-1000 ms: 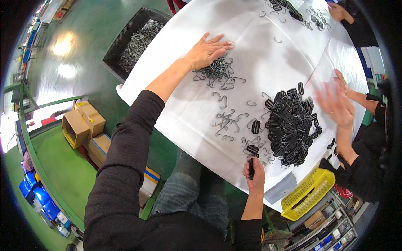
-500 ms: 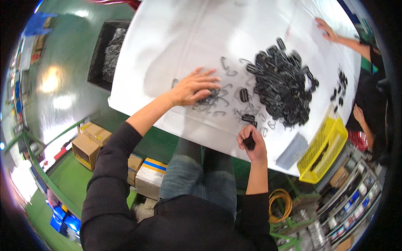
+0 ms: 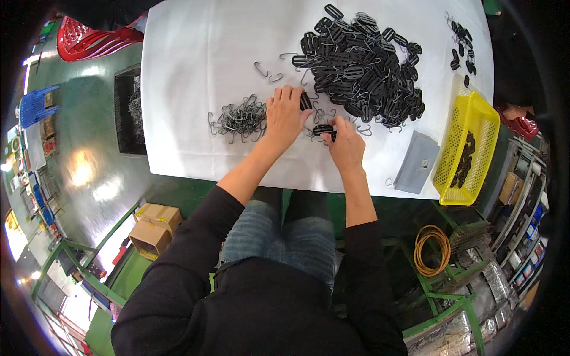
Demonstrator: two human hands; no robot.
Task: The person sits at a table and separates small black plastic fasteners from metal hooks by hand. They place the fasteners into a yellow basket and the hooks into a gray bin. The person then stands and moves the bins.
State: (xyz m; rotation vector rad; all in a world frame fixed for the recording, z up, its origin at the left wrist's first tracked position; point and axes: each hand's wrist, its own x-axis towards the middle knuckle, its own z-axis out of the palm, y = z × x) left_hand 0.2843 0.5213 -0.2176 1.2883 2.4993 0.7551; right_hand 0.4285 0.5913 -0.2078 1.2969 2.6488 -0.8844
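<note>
On the white-covered table (image 3: 184,118), my left hand (image 3: 284,118) has its fingers curled, with a black slotted plastic buckle (image 3: 306,102) between fingertips and thumb. My right hand (image 3: 347,145) pinches another black buckle (image 3: 323,129) just nearer to me, low over the table. Several loose wire hooks lie around both buckles. Beside my left hand is a tangled heap of grey wire hooks (image 3: 238,118). A large pile of black buckles (image 3: 362,77), with hooks among them, rises beyond my right hand.
A yellow perforated basket (image 3: 442,172) with dark pieces inside stands at the table's right edge, next to a flat grey object (image 3: 417,163). A few black pieces (image 3: 462,41) lie far right. A dark crate (image 3: 123,113) is left of the table. A co-worker's hand (image 3: 516,111) shows at right.
My left hand has left the hooks and come right to a buckle. My right hand, which held a dark bunch near the table edge, has moved forward to a buckle. The view has shifted.
</note>
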